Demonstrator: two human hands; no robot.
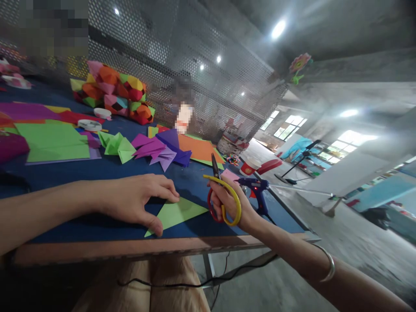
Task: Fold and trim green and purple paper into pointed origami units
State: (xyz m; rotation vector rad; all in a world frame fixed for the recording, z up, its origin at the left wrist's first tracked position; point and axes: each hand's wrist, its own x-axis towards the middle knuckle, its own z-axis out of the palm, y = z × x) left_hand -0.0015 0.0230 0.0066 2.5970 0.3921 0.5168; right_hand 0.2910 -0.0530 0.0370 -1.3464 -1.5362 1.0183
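A light green paper triangle (182,211) lies on the blue tabletop near the front edge. My left hand (136,199) rests over its left part, thumb and fingers spread and touching the paper. My right hand (229,203) is closed around a pair of scissors (238,203) with a yellow and a red handle loop. Their dark blades point up and away, apart from the paper. Just beyond my hands lie folded paper pieces: a green one (118,146), a magenta one (147,146), a lilac one (164,157) and a dark purple one (175,147).
A blue glue gun (259,190) with a lit red light stands right of my right hand. Paper sheets (53,141) and tape rolls (89,125) lie at left. Colourful paper balls (113,93) sit behind, before a perforated metal screen (156,56). A paper cup (250,166) stands near the right edge.
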